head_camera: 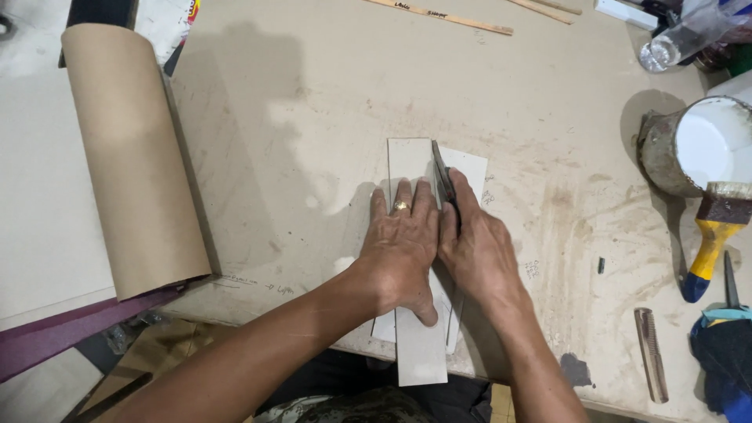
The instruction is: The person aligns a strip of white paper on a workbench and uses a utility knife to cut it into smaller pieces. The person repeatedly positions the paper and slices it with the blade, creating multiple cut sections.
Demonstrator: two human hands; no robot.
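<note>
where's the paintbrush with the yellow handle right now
In the head view the paintbrush is at the far right of the table, its bristle end resting on the rim of the white-filled can, handle pointing down toward the blue cloth.

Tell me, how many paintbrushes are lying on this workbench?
1. A paintbrush with a yellow and blue handle rests at the right edge, its bristles against the white paint can. Others could lie outside the picture.

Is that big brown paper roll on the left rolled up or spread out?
Partly unrolled: the brown paper roll is still a cylinder, with a flat sheet spreading leftwards from it.
</note>
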